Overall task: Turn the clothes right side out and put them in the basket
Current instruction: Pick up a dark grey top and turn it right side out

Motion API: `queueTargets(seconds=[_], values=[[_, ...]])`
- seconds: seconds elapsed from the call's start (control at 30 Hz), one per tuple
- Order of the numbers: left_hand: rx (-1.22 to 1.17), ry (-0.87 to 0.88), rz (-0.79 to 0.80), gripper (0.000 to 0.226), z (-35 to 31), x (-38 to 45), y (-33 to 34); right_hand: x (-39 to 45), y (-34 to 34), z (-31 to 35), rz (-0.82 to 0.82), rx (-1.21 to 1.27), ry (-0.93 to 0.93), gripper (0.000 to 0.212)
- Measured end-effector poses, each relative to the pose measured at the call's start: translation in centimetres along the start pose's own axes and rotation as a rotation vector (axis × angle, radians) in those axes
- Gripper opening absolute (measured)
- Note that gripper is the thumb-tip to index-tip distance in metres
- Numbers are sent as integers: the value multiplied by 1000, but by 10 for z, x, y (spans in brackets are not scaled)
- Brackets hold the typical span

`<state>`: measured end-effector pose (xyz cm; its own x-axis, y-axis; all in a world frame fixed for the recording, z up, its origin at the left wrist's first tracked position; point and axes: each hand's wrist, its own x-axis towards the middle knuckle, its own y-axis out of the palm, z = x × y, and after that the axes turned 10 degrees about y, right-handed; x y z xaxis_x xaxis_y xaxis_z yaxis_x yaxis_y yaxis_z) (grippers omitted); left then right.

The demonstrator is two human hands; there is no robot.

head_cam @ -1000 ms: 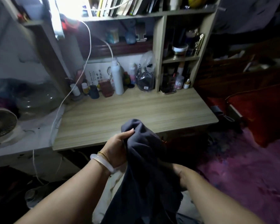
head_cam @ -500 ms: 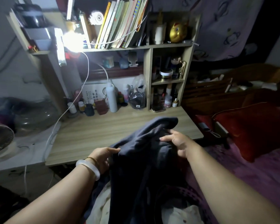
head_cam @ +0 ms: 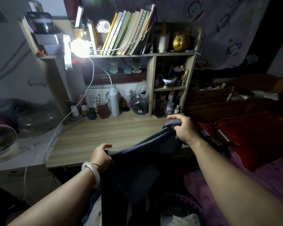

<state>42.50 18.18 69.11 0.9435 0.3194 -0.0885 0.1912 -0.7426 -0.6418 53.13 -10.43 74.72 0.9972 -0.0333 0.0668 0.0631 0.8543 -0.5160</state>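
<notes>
In front of the wooden worktop point(head_cam: 95, 136), two bare hands hold up a dark blue-grey piece of clothing point(head_cam: 137, 163). The left hand point(head_cam: 100, 156) grips one top corner of the cloth, with its fingers curled round the edge. It has a white bangle point(head_cam: 92, 174) on the wrist. The right hand point(head_cam: 183, 128) is higher and further away — it pinches the other top corner, and the cloth bunches up between its fingers. The top edge of the clothing runs in a slant between the two hands, just over the near edge of the worktop. The rest of it hangs down between the arms.

Low down on the right you can see part of a purple basket point(head_cam: 186, 201) with little holes in it, and something pale lies inside. The clothing hangs in front of it.

At the back of the worktop stand a tall white bottle point(head_cam: 114, 104), some small jars and a plastic bag point(head_cam: 140, 100). Above them a shelf holds leaning books point(head_cam: 127, 33), and a bright lamp point(head_cam: 78, 46) shines — its white cable point(head_cam: 82, 101) hangs down to the worktop. A small fan point(head_cam: 2, 138) stands far left.
</notes>
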Motion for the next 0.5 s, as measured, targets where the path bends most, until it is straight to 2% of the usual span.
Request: queueTargets(seconds=[0.07, 0.1, 0.17, 0.23, 0.27, 0.3, 0.37, 0.43, 0.5], values=[[191, 63, 24, 19, -3, -5, -2, 0, -2, 6, -63, -107, -79, 38], [240, 64, 40, 11, -6, -7, -2, -1, -3, 9, -117, -170, -121, 34], [305, 60, 108, 23, -10, -9, 0, -3, -3, 16, -218, -261, -203, 27], [326, 105, 171, 13, -15, -9, 3, -5, -1, 27, -263, -281, -287, 21], [308, 141, 205, 6, -16, -10, 5, -6, -1, 33, -250, -276, -315, 19], [257, 180, 243, 7, -16, -10, 7, -7, -1, 40, -224, -268, -328, 18], [136, 204, 322, 24, -17, -13, 9, -9, 0, 54, -183, -244, -333, 13], [93, 189, 444, 26, -23, -20, 12, -10, 3, 64, -211, -194, -359, 9], [8, 140, 601, 41, -30, -29, 15, -9, 8, 71, -259, -139, -371, 14]])
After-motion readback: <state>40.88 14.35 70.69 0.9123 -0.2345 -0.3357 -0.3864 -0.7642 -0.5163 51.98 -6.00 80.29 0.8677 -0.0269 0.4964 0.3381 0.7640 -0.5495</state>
